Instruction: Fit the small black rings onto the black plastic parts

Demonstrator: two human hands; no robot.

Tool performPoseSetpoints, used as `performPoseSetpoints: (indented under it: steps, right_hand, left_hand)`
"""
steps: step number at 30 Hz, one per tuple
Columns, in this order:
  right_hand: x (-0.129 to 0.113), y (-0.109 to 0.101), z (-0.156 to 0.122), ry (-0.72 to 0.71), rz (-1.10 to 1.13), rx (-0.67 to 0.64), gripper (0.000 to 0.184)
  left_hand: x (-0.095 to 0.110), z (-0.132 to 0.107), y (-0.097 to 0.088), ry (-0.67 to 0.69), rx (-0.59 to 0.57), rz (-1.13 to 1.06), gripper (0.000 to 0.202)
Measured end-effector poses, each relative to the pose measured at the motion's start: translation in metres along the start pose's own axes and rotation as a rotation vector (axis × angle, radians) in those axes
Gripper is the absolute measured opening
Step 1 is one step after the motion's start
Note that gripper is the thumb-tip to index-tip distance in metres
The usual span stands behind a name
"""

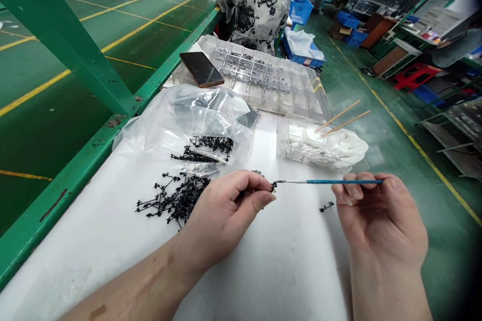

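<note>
My left hand [229,210] is closed in a pinch on a small black plastic part [274,185], most of it hidden by the fingers. The fingers of my right hand [380,215] are wrapped round the blue handle of a thin paintbrush [324,181], held level. Its dark tip meets the black part at my left fingertips. A heap of similar black parts [184,198] lies behind my left hand, by the mouth of a clear plastic bag [150,125] with more inside. One loose black piece [326,206] rests just left of my right hand.
A clear box [286,143] with white cloth and two wooden sticks stands behind the brush. Farther back are a compartment tray [301,93] of small parts and a phone [202,68]. A green frame [94,135] borders the left; a person in a patterned garment [259,5] sits beyond.
</note>
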State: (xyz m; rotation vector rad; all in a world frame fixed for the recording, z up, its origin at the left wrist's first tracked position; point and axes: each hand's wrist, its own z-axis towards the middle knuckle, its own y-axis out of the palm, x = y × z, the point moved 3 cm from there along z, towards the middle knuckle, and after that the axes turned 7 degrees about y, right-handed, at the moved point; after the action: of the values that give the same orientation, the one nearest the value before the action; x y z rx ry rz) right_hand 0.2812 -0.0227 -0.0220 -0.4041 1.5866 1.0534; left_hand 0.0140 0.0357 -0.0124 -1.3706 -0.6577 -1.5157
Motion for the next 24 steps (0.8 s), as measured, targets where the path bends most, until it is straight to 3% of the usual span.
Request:
performPoseSetpoints:
  steps: [12, 15, 20, 24]
  right_hand:
    - [-0.002, 0.001, 0.002, 0.024, 0.017, 0.007, 0.018]
    - [-0.005, -0.010, 0.013, 0.014, 0.068, 0.122, 0.020]
    - [-0.003, -0.044, 0.040, -0.003, 0.044, 0.469, 0.029]
    - [0.007, -0.061, 0.052, 0.021, -0.058, 0.559, 0.043]
  left_hand:
    - [0.001, -0.001, -0.001, 0.003, -0.004, 0.021, 0.009]
    - [0.000, -0.001, -0.003, -0.006, -0.003, 0.047, 0.011]
    - [-0.005, -0.003, -0.004, -0.038, -0.005, 0.073, 0.015]
    - [-0.008, -0.005, -0.004, -0.102, 0.003, 0.092, 0.022]
